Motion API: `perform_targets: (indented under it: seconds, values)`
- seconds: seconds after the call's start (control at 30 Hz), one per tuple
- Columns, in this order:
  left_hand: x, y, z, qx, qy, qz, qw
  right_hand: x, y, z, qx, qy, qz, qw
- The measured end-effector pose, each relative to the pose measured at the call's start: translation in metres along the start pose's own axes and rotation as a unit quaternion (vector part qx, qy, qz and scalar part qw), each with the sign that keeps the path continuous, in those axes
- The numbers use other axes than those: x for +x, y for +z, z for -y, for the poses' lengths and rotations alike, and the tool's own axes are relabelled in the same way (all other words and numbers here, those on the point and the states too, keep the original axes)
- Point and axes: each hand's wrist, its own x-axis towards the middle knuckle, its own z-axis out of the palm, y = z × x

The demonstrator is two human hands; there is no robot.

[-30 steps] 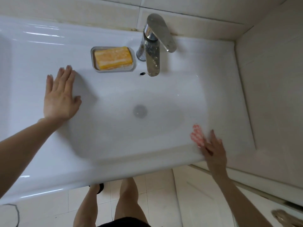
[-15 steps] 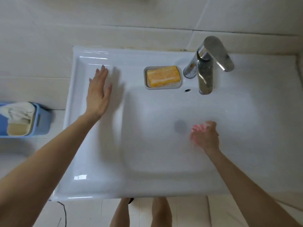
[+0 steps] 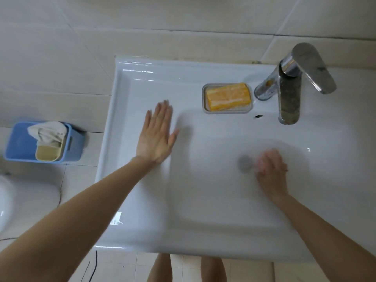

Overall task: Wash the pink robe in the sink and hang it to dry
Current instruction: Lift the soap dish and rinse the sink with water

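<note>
the right hand [image 3: 271, 169] lies in the sink [image 3: 142, 82] just right of the drain [image 3: 245, 163], fingers bent over a small, pale, blurred smear of pink robe [image 3: 261, 162]. whether its grip holds it i cannot tell. the left hand [image 3: 156, 135] rests flat, grip wide, well left of the drain.
</note>
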Motion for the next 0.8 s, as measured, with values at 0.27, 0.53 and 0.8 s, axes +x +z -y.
perform_targets:
  seconds: [0.27,0.53,0.8]
  values:
    - [-0.059,0.005,-0.053,-0.18,0.17,0.1,0.964,-0.004,0.004,0.039,0.047,-0.002,0.083,0.995]
    - [-0.03,-0.03,-0.057,-0.327,-0.117,-0.076,0.935,0.001,-0.019,0.048,0.049,0.055,0.142,0.987]
    - [0.02,-0.032,-0.067,-0.362,-0.179,0.049,0.914,-0.006,-0.025,0.051,0.174,0.15,0.188,0.955]
